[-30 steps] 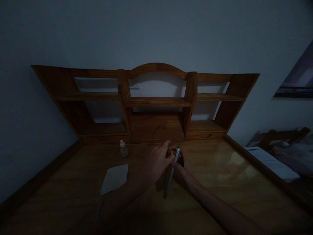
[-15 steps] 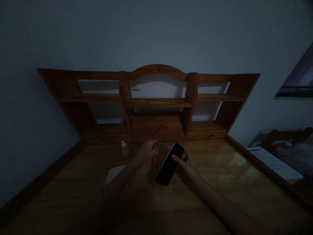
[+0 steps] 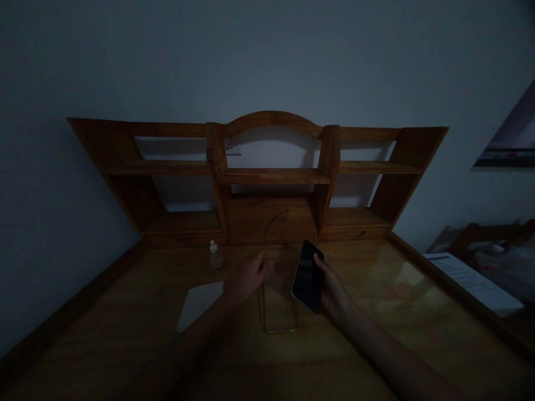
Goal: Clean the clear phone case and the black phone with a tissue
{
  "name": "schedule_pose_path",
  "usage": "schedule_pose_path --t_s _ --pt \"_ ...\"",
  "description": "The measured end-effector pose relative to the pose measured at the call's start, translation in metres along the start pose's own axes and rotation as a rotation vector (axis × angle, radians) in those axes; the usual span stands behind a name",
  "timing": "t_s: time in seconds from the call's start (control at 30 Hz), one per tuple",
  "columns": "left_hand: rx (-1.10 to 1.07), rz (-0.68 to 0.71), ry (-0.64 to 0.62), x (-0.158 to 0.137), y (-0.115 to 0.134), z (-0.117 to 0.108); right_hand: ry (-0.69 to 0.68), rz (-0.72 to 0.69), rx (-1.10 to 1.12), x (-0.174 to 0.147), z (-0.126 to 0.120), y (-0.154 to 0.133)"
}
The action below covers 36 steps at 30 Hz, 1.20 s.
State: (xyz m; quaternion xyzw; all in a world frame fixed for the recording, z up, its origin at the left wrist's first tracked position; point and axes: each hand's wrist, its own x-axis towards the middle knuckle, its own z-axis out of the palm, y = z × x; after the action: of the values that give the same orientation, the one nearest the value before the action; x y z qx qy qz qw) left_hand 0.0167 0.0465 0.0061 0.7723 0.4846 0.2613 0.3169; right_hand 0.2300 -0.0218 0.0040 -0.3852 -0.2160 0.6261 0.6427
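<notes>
Black glass is catching what little light there is: a phone (image 3: 306, 281) is sitting a bit right of centre in the frame, tilting, with its dark face showing towards the camera. The right hand (image 3: 334, 292) is gripping it by its right edge, thumb pressing onto the front and the other fingers hiding behind, so yeah, that hand is closing firmly on it. Just left of the phone, lower middle of the frame, a clear case (image 3: 279, 329) is showing up as little more than a see-through outline over the wooden desk (image 3: 359, 351). The left hand (image 3: 252, 273) is hovering around the case's upper left corner, fingers curling inward, but it's so dark there that I honestly can't tell whether they're pinching the edge or only resting by it

Left of centre, a small dropper-type bottle (image 3: 216, 257) is standing upright, and a pale flat sheet (image 3: 203, 301) is lying below it, near the left forearm. A wooden shelf unit (image 3: 273, 177) is spanning the middle of the frame along the back of the desk, and printed papers (image 3: 472, 281) are lying over at the lower right
</notes>
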Motion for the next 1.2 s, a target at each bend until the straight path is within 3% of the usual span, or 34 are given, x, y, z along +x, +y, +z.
schedule_pose_path --t_s 0.13,0.33,0.7,0.77,0.8,0.97,1.1,1.2 --pt "0.183 0.053 0.024 -0.004 -0.001 0.004 0.025 0.112 -0.064 -0.005 -0.001 -0.003" --pt "0.33 0.073 -0.016 0.0 -0.006 0.01 0.067 0.136 -0.128 -0.005 0.001 -0.007" --pt "0.327 0.077 0.092 -0.014 0.002 0.007 0.046 0.09 -0.213 -0.009 0.004 -0.005" --pt "0.231 0.092 0.124 -0.024 0.006 0.004 0.072 0.078 -0.247 -0.006 0.002 -0.003" --pt "0.083 0.094 0.126 -0.029 0.007 0.003 0.088 0.07 -0.263 -0.005 0.001 -0.002" --pt "-0.703 -0.191 -0.146 -0.044 0.008 0.005 0.1 0.05 -0.31 -0.006 0.001 0.007" --pt "-0.874 -0.175 -0.144 -0.045 0.002 0.008 0.014 0.077 -0.278 -0.015 0.007 0.016" --pt "-0.951 -0.279 -0.175 -0.046 -0.002 0.013 -0.123 0.096 -0.189 -0.019 0.008 0.023"
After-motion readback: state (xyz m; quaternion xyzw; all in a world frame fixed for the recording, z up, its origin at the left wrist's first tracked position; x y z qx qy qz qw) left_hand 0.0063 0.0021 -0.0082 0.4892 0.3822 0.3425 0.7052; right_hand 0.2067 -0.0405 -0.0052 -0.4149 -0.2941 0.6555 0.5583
